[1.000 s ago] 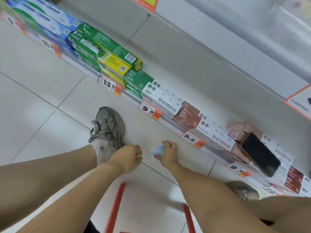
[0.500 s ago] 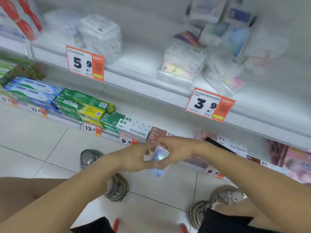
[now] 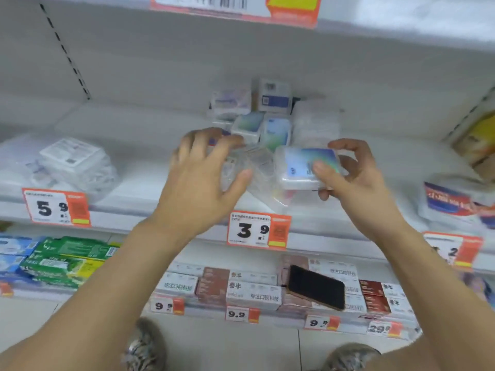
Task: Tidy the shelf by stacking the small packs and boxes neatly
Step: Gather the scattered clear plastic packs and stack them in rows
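Above the white shelf (image 3: 150,183), the right hand (image 3: 356,183) pinches a small clear box (image 3: 302,167) in its grip, just in front of a pile of similar packs (image 3: 257,121). Beside it, the left hand (image 3: 203,180) hovers, fingers loosely spread, grip wide.

- We see a white shelf (image 3: 150,180) with orange and white price tags (image 3: 258,231) carrying black numerals.
- The small pack (image 3: 302,167) in the right hand (image 3: 356,183) is translucent white, its face shading from pale blue to green.
- Far behind it, small boxes (image 3: 247,124) are white with blue-green tops.
- On the lower shelf, left, sit green and yellow boxes (image 3: 67,257) beside blue ones.
- Lower centre, the cartons (image 3: 253,293) are white and reddish brown.
- A black phone (image 3: 316,287) lies on them.
- To the far right, a white pack (image 3: 450,199) bears a blue and red label.
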